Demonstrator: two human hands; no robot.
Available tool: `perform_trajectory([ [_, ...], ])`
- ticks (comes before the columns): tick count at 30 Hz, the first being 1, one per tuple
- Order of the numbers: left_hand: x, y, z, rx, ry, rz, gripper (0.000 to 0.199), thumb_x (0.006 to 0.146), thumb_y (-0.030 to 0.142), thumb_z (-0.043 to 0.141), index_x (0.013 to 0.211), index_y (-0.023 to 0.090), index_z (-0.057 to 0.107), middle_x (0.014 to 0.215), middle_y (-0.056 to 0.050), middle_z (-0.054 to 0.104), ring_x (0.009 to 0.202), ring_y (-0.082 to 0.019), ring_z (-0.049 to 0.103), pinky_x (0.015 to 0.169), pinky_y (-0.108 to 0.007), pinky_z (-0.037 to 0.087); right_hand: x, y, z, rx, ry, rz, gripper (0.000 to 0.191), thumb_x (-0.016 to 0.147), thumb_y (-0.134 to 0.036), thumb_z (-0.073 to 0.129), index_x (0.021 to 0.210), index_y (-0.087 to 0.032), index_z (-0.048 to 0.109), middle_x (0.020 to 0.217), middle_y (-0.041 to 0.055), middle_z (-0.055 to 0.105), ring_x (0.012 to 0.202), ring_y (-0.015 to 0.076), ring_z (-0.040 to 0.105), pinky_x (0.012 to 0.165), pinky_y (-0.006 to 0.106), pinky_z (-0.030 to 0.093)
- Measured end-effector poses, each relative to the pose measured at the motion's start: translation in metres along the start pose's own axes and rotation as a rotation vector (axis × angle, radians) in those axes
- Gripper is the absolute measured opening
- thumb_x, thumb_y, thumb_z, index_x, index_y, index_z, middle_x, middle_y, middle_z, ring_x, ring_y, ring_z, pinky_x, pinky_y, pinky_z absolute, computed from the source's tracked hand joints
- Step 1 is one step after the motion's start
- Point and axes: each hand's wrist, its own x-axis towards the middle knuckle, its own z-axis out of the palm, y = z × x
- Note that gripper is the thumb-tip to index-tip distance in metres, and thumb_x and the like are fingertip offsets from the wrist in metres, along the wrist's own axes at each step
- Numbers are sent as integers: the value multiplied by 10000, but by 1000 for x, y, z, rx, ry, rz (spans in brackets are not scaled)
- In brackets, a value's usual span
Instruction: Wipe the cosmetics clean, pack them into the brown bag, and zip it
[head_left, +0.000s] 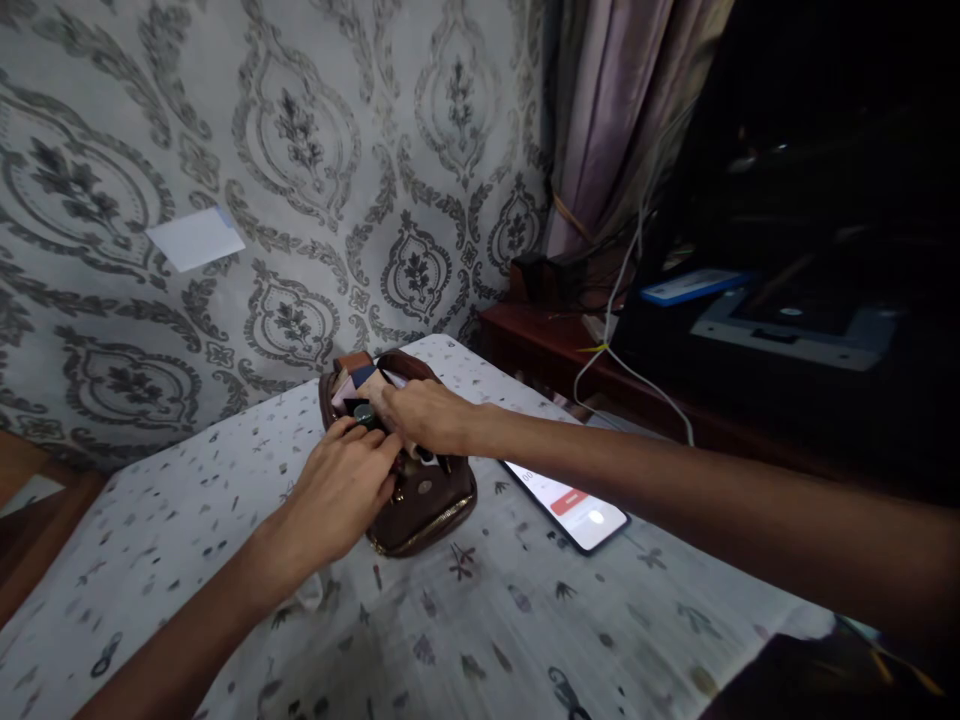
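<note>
A brown handbag (pixel 424 505) with a gold zip lies on the patterned cloth, its top open. My left hand (pixel 337 485) is closed over the near rim of the bag, fingers curled at the opening. Reaching across from the right, my right hand (pixel 429 415) has its fingers bent down into the bag. Its fingertips are partly hidden beside a beige item (pixel 373 387), and I cannot tell what they grip. A dark, round-topped object (pixel 364 413) and some pink and navy pieces show in the opening between the hands.
A lit phone (pixel 581 515) lies right of the bag, partly under my right forearm. White cables (pixel 630 270) hang by a dark red wooden stand (pixel 517 340) and a large black screen (pixel 810 200). Patterned wallpaper rises behind the cloth-covered surface (pixel 480 640). Brown wood (pixel 45 530) stands at far left.
</note>
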Motion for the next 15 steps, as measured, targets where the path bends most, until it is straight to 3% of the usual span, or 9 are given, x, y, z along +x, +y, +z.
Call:
perform_trajectory([
  [5,-2,-5,-2,-28,39,5,107,933,167,488,913,194,589,904,-54,678,891,-243,637,942,-432,430,1,4,-5,8,-80,-96,356,744,-103,715,1095,-151,679,847,87,740,903,271,716,735,264,500],
  [10,-4,-9,-13,-99,-22,-59,149,967,204,458,916,198,598,913,-55,673,893,-232,621,866,-378,467,-7,0,-2,55,54,-76,461,741,-99,705,1192,-166,637,978,116,726,901,269,698,676,255,475],
  [15,-5,-15,-20,-237,-14,-112,206,978,289,422,992,225,617,956,-45,675,905,-223,620,743,-326,471,-8,4,-2,60,16,-113,227,777,-98,681,998,-143,699,832,91,722,820,235,683,622,241,431],
])
